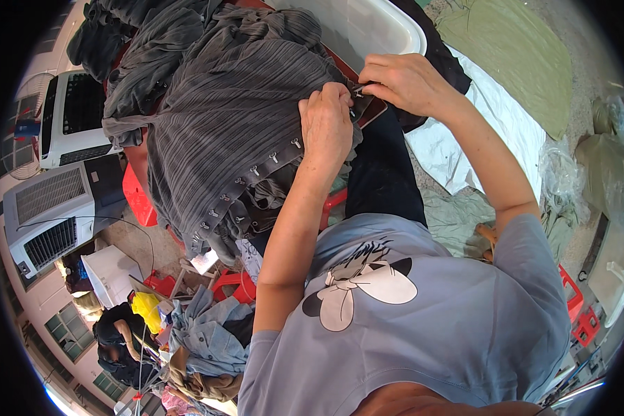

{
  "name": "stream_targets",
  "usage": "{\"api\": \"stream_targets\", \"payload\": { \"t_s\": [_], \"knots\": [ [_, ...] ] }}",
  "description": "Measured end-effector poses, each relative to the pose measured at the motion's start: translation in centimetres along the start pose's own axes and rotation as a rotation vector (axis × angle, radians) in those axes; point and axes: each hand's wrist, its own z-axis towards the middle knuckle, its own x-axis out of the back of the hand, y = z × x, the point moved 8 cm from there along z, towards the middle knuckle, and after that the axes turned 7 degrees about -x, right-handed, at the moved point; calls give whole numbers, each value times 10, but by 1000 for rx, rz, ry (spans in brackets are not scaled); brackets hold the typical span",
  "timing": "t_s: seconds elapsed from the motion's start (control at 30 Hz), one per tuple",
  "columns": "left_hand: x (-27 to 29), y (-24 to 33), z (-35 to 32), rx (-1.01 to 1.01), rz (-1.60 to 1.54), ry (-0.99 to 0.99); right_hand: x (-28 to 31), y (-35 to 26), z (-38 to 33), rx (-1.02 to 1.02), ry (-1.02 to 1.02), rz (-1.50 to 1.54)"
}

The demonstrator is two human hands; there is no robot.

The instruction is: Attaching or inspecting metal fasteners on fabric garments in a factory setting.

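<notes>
A large dark grey striped cloth (pixel 236 104) lies bunched in front of me. Small metal hooks (pixel 254 170) with ring-like tops sit in a row along its edge band. My left hand (pixel 326 125) is closed on that edge at the cloth's right end, fingers bent and pinching. Close beside it, my right hand (pixel 409 83) pinches a small metal piece, seemingly a hook like the others, against the same edge. The fingertips of both hands nearly meet, and they partly hide the piece between them.
A white plastic tub (pixel 388 31) stands just beyond my hands. White sheeting (pixel 509 125) and an olive cloth (pixel 513 55) spread on the floor at right. At left are grey-and-white air coolers (pixel 55 208), a red stool (pixel 137 194), piled clothes (pixel 208 336) and another person (pixel 121 340).
</notes>
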Motion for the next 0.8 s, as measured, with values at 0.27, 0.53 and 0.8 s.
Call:
{"api": "stream_targets", "payload": {
  "t_s": [0.27, 0.53, 0.8],
  "knots": [
    [-3, -1, 2, 0, 10, -23, -12, 6, 4, 12, -93, 46],
    [-3, 0, 2, -13, -14, -22, -18, 8, 6, 9, -108, 85],
    [16, 14, -11, -44, -124, 152, -15, 31, 1, -201, -75, 380]
  ]
}}
